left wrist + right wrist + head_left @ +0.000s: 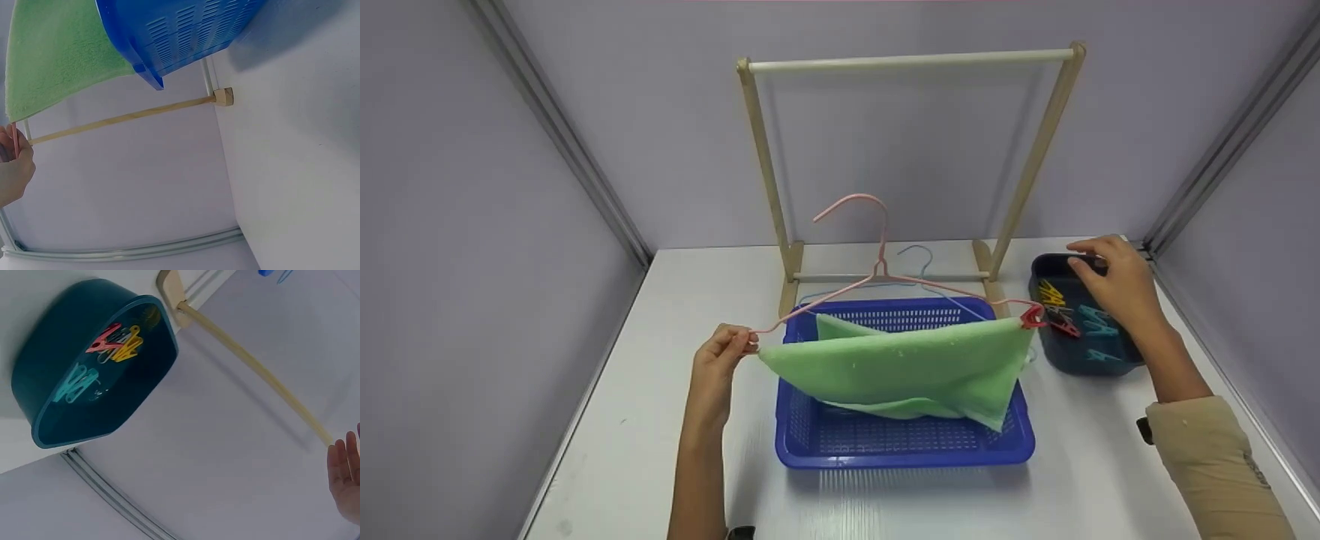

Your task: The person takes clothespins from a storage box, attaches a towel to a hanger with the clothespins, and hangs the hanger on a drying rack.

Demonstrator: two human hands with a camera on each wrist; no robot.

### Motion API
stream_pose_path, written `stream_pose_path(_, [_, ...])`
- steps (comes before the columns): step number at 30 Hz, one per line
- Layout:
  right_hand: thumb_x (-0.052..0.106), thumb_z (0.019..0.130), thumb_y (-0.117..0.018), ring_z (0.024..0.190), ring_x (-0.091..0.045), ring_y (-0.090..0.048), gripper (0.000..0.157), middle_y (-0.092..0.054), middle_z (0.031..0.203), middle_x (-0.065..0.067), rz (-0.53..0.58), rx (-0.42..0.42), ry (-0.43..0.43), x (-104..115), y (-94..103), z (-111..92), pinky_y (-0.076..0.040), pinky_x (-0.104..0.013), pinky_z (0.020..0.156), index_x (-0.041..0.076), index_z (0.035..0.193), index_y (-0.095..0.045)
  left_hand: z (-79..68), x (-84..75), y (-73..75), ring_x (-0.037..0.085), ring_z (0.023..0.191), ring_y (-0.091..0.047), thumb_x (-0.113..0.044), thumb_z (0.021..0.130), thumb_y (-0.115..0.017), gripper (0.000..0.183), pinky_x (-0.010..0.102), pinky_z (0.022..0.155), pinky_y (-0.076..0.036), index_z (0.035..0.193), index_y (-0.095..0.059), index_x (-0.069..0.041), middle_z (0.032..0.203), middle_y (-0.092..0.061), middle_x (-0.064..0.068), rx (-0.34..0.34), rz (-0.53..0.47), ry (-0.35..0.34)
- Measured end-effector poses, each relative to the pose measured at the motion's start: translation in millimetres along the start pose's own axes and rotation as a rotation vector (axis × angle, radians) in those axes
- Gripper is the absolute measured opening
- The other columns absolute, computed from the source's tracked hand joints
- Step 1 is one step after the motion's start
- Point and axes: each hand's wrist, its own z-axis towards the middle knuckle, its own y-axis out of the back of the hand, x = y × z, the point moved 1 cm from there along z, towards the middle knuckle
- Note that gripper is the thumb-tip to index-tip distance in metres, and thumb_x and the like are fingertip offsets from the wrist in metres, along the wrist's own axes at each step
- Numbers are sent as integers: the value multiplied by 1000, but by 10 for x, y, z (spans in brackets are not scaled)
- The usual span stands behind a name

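My left hand point(716, 371) pinches the left end of a pink clothes hanger point(883, 244), whose hook points up. A light green towel point(900, 367) is draped over the hanger. At its right end a red clothespin point(1033, 316) clips the towel to the hanger. In the left wrist view, the hanger's pink end point(15, 138) shows between the fingers. My right hand point(1121, 289) is over a dark teal bin point(1084, 366), thumb and fingers apart, with nothing seen between them. Yellow clothespins point(128, 346), a red clothespin point(106, 338) and teal clothespins point(77, 383) lie in the bin.
Below the towel stands a blue plastic basket point(907, 459). A light blue hanger point(928, 262) leans at its back edge. Behind it is a wooden rack point(765, 165) with a white top bar point(911, 61). Grey walls enclose the white table point(660, 300).
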Motion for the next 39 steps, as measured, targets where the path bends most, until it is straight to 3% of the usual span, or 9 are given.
stream_pose_path(8, [9, 89, -60, 94, -37, -51, 21, -53, 102, -21, 2, 43, -99, -269, -105, 44, -42, -52, 80, -2, 106, -63, -1, 6, 7, 18, 80, -53, -6, 93, -52, 17, 32, 82, -42, 84, -61, 5, 83, -53, 6, 3, 3, -1])
stream_pose_path(20, [10, 90, -58, 92, -38, -50, 22, -52, 98, -22, -17, 120, -182, -586, -299, 42, -38, -52, 78, -5, 107, -60, -9, -6, 27, 21, 82, -54, -6, 93, -52, 15, 34, 83, -41, 85, -61, 3, 85, -54, 6, -1, 2, 2])
stream_pose_path(30, [12, 91, -56, 93, -43, -49, 27, -50, 100, -28, -30, 256, -223, -785, -422, 98, -37, -56, 79, -9, 108, -56, -15, -28, 47, 18, 80, -52, -6, 93, -53, 17, 35, 84, -40, 84, -61, 5, 83, -52, 6, -12, 21, 1])
stream_pose_path(39, [12, 90, -55, 99, -45, -48, 33, -51, 107, -33, -28, 432, -263, -993, -622, 93, -37, -56, 84, -13, 112, -52, -17, -28, 47, 18, 81, -53, -6, 94, -52, 16, 33, 83, -41, 83, -61, 3, 84, -53, 5, -8, 23, -14])
